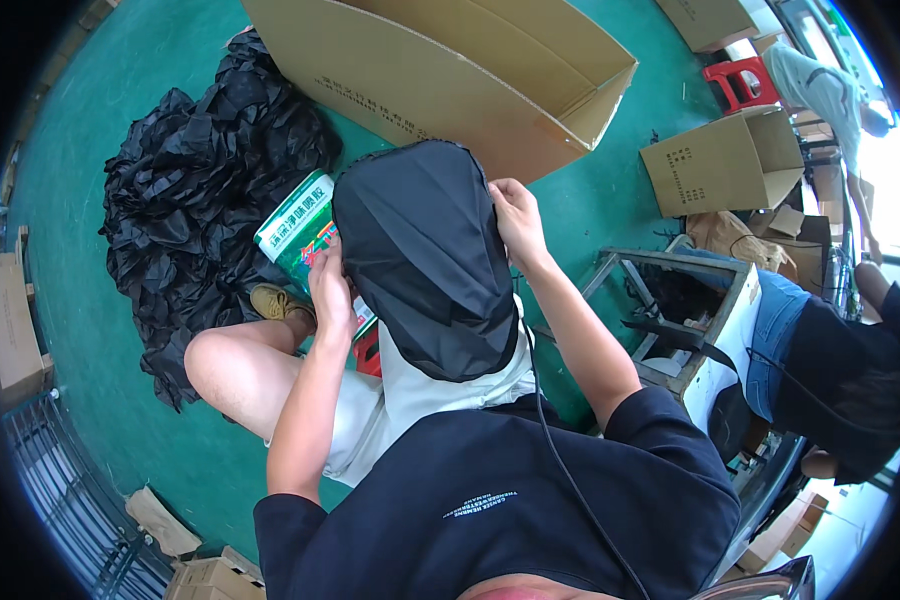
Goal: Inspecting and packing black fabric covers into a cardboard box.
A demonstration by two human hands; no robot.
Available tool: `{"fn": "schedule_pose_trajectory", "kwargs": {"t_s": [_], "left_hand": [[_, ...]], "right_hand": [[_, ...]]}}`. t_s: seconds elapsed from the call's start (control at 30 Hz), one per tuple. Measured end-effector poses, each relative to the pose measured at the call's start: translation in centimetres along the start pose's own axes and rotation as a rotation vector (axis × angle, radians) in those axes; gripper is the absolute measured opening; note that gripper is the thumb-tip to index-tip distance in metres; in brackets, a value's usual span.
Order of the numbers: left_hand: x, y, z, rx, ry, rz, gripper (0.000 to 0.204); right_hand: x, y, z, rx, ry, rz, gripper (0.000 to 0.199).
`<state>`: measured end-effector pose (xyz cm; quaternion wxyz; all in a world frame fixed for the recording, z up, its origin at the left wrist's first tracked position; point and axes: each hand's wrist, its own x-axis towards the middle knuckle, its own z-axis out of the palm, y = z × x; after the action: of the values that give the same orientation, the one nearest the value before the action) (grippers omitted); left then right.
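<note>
A rounded black fabric cover [425,255] lies over my lap, smooth on top with a few creases. Whether anything is inside it cannot be seen. My left hand [332,292] grips its left edge, with the fingertips partly behind the cloth. On the upper right edge, my right hand [518,222] pinches the fabric between thumb and fingers. Just beyond my left hand stands a green and white tin [300,225], partly hidden by the cover. A big crumpled heap of similar black fabric [210,190] spreads over the floor at the left.
A large open cardboard box [450,75] stands ahead of me. Further right are a smaller open box [710,165], a red stool [742,85] and a metal-framed stand [695,310]. One person in jeans [770,340] is close on my right; another person [820,95] is farther off.
</note>
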<state>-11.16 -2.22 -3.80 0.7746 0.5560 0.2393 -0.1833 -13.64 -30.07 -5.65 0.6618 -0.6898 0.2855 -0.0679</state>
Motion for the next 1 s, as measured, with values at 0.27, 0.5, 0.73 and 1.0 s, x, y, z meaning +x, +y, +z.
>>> {"fn": "schedule_pose_trajectory", "kwargs": {"t_s": [0.27,0.5,0.73,1.0], "left_hand": [[-7.8,-2.5,-2.1,0.006,-0.157,-0.004,0.026],[-12.3,-3.6,-2.4,0.11,-0.46,-0.234,0.021],[-12.4,-5.5,-4.0,0.444,-0.645,-0.209,0.023],[-12.4,-5.8,-3.7,0.571,-0.644,-0.169,0.032]], "right_hand": [[-7.7,-3.5,-2.5,0.182,-0.028,0.223,0.018],[-9.8,-4.7,-6.0,0.109,-0.531,0.558,0.022],[-10.7,-5.7,-7.2,-0.12,-0.714,0.453,0.031],[-10.2,-4.3,-7.9,-0.306,-0.717,0.382,0.039]]}}
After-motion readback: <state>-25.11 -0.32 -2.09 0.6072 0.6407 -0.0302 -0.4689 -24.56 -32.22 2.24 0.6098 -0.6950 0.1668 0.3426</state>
